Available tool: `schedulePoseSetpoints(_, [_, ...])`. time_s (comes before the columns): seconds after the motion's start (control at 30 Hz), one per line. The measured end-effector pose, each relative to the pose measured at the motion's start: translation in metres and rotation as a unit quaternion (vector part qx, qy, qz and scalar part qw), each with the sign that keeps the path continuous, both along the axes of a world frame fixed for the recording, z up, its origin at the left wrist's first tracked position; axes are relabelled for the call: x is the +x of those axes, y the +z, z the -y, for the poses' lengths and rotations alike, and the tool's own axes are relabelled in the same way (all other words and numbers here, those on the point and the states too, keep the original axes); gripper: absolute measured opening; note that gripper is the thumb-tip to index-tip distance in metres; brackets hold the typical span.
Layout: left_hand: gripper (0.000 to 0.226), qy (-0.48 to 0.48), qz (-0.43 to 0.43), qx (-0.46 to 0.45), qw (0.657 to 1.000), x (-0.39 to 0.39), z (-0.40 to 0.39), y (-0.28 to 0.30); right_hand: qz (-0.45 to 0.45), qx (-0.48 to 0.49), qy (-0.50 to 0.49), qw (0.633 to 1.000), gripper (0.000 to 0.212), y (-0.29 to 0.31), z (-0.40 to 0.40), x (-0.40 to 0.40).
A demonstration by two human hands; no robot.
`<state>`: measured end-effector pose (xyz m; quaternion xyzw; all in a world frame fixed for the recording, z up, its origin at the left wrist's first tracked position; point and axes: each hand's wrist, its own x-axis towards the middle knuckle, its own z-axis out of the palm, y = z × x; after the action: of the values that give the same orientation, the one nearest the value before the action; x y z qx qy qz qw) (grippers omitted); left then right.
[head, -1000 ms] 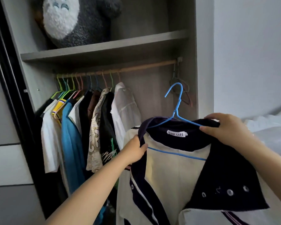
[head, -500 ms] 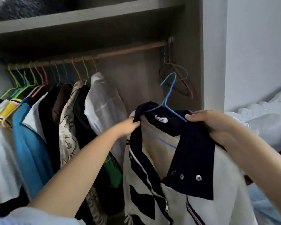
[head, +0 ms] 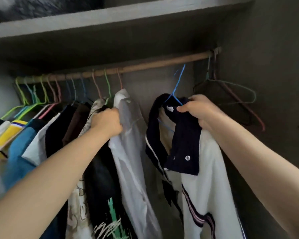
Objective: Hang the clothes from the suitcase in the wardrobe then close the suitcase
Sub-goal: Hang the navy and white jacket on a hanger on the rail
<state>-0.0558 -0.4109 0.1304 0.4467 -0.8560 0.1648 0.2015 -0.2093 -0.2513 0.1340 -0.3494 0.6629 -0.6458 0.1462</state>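
A white jacket with a navy collar (head: 204, 163) hangs on a blue wire hanger (head: 177, 87). My right hand (head: 198, 111) grips its collar and the hanger's shoulder, holding it up inside the wardrobe. The blue hook is blurred and sits just below the wooden rail (head: 162, 63). My left hand (head: 107, 121) grips the shoulder of the hung clothes, at the dark garment beside the white shirt (head: 129, 135). A gap shows between that shirt and the jacket. The suitcase is out of view.
Several shirts on coloured hangers (head: 41, 118) fill the rail's left half. Empty wire hangers (head: 231, 99) hang at the rail's right end against the side wall. A grey shelf (head: 110, 19) runs above, with a plush toy on it.
The view has moved closer into the wardrobe. My left hand let go of the jacket and now grips the hung clothes. My right hand has raised the jacket and hanger toward the rail.
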Motion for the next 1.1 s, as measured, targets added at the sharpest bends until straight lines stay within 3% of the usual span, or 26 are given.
schedulePoseSetpoints(0.13, [0.006, -0.03, 0.044, 0.012, 0.999, 0.008, 0.017, 0.014, -0.119, 0.027, -0.042, 0.992, 0.04, 0.037, 0.04, 0.004])
schedulePoseSetpoints(0.27, [0.025, -0.079, 0.063, 0.048, 0.994, 0.017, 0.039, 0.019, -0.239, 0.078, -0.09, 0.964, 0.037, 0.056, 0.089, 0.015])
schedulePoseSetpoints(0.4, [0.029, -0.112, 0.048, 0.041, 0.992, 0.026, 0.048, 0.019, -0.324, 0.166, -0.125, 0.923, 0.031, 0.048, 0.129, 0.024])
schedulePoseSetpoints(0.53, [0.032, -0.131, 0.03, 0.012, 0.991, 0.031, 0.05, 0.017, -0.362, 0.251, -0.134, 0.888, 0.029, 0.03, 0.152, 0.029])
schedulePoseSetpoints(0.8, [0.022, -0.146, 0.02, -0.002, 0.989, 0.026, 0.049, 0.008, -0.443, 0.315, -0.136, 0.828, 0.03, 0.032, 0.155, 0.042])
schedulePoseSetpoints(0.97, [0.017, -0.137, 0.024, -0.014, 0.99, 0.028, 0.051, 0.005, -0.458, 0.312, -0.132, 0.822, 0.029, 0.032, 0.154, 0.053])
schedulePoseSetpoints(1.1, [0.027, -0.117, 0.027, -0.015, 0.993, 0.026, 0.047, 0.005, -0.476, 0.293, -0.139, 0.817, 0.033, 0.031, 0.158, 0.065])
